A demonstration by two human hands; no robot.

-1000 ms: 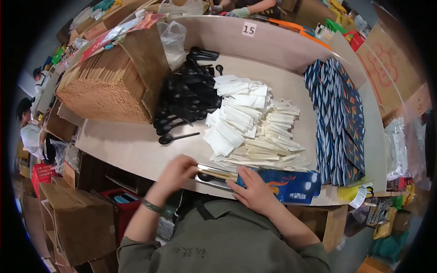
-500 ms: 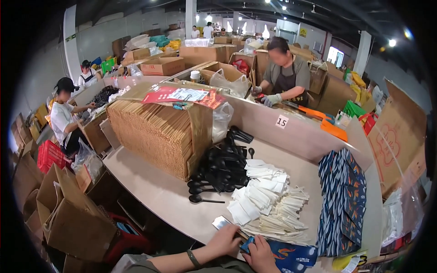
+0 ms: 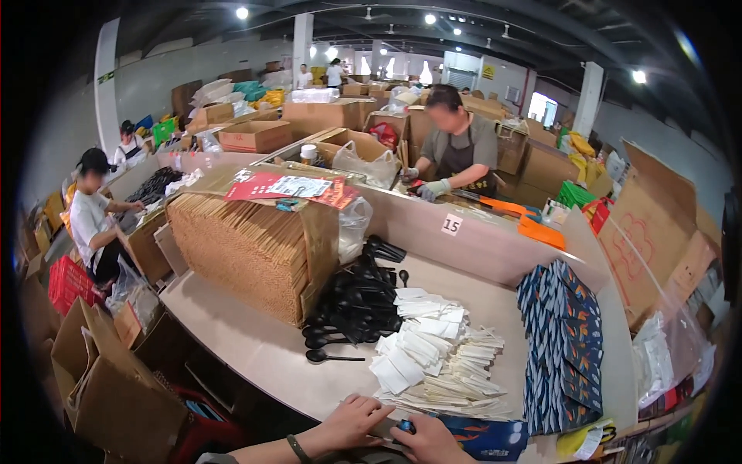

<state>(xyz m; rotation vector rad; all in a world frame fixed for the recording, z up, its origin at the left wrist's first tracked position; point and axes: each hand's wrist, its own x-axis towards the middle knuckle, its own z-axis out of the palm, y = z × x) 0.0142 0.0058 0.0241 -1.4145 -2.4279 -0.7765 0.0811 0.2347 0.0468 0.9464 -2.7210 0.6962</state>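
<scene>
My left hand (image 3: 357, 421) lies at the table's near edge with its fingers stretched toward the right; I see nothing held in it. My right hand (image 3: 434, 442) closes on a small shiny blue piece (image 3: 406, 425), mostly hidden by the fingers. Beside and under that hand lies a dark blue printed pouch (image 3: 495, 439). Just beyond my hands are heaped thin pale paper-wrapped sticks (image 3: 464, 387) and folded white napkins (image 3: 402, 362). Black plastic spoons (image 3: 352, 301) form a pile farther back, one spoon (image 3: 332, 356) apart at its front.
Overlapping blue printed pouches (image 3: 560, 348) form a tall stack on the right. A large open carton (image 3: 325, 247) packed with brown flat pieces stands at the back left. A low partition (image 3: 495, 240) borders the table; a gloved co-worker (image 3: 456, 147) works behind it. Cartons (image 3: 116, 379) crowd the left floor.
The view has shifted, moving the scene slightly left. My left hand has drawn back to the near edge, and the silvery strip beside it no longer shows. My right hand stays closed on the blue piece.
</scene>
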